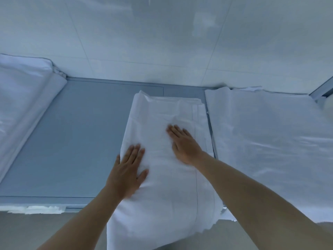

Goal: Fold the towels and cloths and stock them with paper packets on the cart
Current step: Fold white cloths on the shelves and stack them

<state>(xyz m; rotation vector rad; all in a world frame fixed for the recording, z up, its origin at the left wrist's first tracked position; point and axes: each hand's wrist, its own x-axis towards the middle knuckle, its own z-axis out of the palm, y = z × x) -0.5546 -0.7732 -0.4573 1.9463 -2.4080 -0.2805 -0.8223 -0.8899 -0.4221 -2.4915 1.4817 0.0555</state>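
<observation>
A long white cloth (162, 204), folded into a narrow strip, lies on the grey-blue table top (81, 141) and hangs over its near edge. My left hand (128, 170) lies flat on the strip's left edge with straight fingers. My right hand (183, 143) presses flat on the strip's middle, further from me, and looks slightly blurred. A second white cloth (270, 150) is spread flat just to the right of the strip. A bulkier folded white cloth (23, 109) lies at the table's left end.
A white tiled wall (162, 42) rises right behind the table. A metal frame corner (322, 91) shows at the far right. White paper-like edges (39, 209) stick out below the table's near left rim. Beige floor shows beneath.
</observation>
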